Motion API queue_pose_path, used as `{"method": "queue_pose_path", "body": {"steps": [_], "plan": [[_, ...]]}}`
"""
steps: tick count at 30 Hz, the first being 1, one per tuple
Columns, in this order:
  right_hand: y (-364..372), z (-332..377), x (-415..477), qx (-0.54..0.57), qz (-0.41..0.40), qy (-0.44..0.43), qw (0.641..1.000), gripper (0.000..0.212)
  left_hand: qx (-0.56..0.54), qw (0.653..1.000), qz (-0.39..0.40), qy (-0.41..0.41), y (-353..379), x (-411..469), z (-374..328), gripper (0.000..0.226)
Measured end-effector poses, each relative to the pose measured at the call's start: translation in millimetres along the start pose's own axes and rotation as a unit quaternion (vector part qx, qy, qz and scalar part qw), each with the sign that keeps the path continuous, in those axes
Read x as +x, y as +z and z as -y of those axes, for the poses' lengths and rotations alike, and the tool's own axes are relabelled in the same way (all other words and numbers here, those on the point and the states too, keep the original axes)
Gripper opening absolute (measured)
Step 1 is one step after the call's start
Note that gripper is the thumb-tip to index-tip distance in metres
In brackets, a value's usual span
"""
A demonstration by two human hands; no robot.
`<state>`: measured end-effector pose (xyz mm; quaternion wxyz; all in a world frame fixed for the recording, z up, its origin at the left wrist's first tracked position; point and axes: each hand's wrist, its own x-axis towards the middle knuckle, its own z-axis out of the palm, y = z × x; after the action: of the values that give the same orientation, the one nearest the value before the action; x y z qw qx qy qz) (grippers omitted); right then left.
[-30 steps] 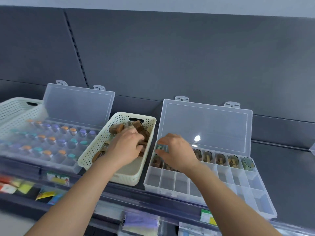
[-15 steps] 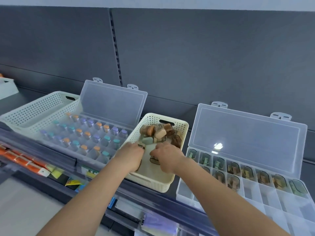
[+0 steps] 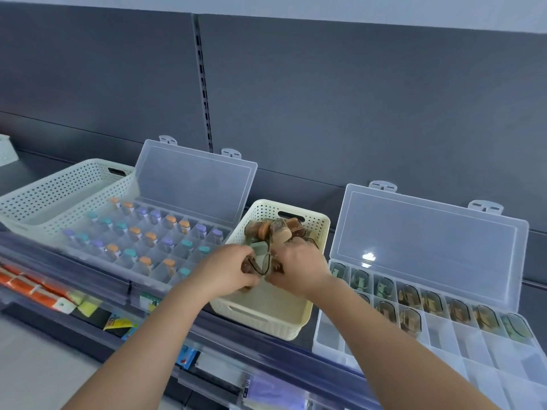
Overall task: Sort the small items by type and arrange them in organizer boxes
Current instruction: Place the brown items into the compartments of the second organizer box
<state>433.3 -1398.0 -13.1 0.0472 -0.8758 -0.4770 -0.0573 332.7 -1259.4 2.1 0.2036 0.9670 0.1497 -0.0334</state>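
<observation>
Dark grey back panel [image 3: 325, 99] behind a grey shelf [image 3: 20, 176], seen from in front and above. Both hands down inside a cream perforated basket [image 3: 291, 322], near its middle. Left hand [image 3: 225, 273] with fingers [image 3: 241, 257] curled tight. Right hand [image 3: 299, 267] with fingers [image 3: 291, 247] curled likewise, knuckles of the two almost meeting.

Between the two sets of fingers, a small cluster of loose cases [image 3: 263, 263]: oval, clear, dark-rimmed, some brown inside, one greenish. Gripped from both sides; impossible to tell which case sits in which hand. Just beyond the fingers, at the basket's far end, a heap of more pieces [image 3: 266, 230] with brown and tan tops, leaning on one another. Nearer than the fingers, the basket's smooth cream floor.

Right of the fingers, just beside the basket, a clear organizer box [image 3: 444, 347] with its lid [image 3: 429, 244] standing open toward the panel. Filed cases [image 3: 410, 294] lying one to a compartment along the back row, a few more in the second row.

Left of the fingers, a second clear organizer [image 3: 124, 263], lid up, holding small vials [image 3: 151, 236] capped orange, teal and purple, upright, one per cell. Farther left, a larger cream basket [image 3: 59, 187]. Below the forearms, a clear shelf-edge rail [image 3: 88, 276] with coloured packets [image 3: 29, 288] under it.
</observation>
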Motion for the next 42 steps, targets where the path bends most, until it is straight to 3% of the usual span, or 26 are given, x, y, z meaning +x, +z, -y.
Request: {"method": "queue_pose_path", "body": {"steps": [2, 7, 11, 19, 24, 29, 37, 42], "plan": [[-5, -4, -6, 0.039, -0.048, 0.031, 0.998, 0.057, -0.051, 0.998, -0.03, 0.0, -4, -1, -5, 0.051], [-27, -19, -33, 0.175, -0.128, 0.128, 0.968, 0.037, -0.141, 0.985, -0.095, 0.04, -8, -1, -30, 0.054], [-37, -36, -70, 0.232, -0.181, 0.175, 0.939, 0.042, -0.187, 0.974, -0.071, 0.104, 4, 2, -61, 0.051], [-55, -89, -155, 0.25, -0.179, 0.267, 0.913, 0.043, -0.225, 0.955, -0.035, 0.192, 37, -2, -148, 0.051], [-62, -126, -202, 0.23, -0.163, 0.31, 0.908, 0.038, -0.195, 0.952, -0.005, 0.235, 62, -4, -202, 0.048], [-61, -156, -237, 0.214, -0.126, 0.313, 0.917, 0.035, -0.088, 0.961, 0.004, 0.262, 84, -5, -239, 0.047], [-46, -174, -256, 0.186, -0.074, 0.294, 0.935, 0.024, 0.006, 0.965, 0.031, 0.26, 111, 0, -261, 0.051], [-36, -177, -254, 0.167, -0.035, 0.289, 0.942, 0.028, 0.058, 0.964, 0.04, 0.255, 119, 6, -262, 0.049]]}}
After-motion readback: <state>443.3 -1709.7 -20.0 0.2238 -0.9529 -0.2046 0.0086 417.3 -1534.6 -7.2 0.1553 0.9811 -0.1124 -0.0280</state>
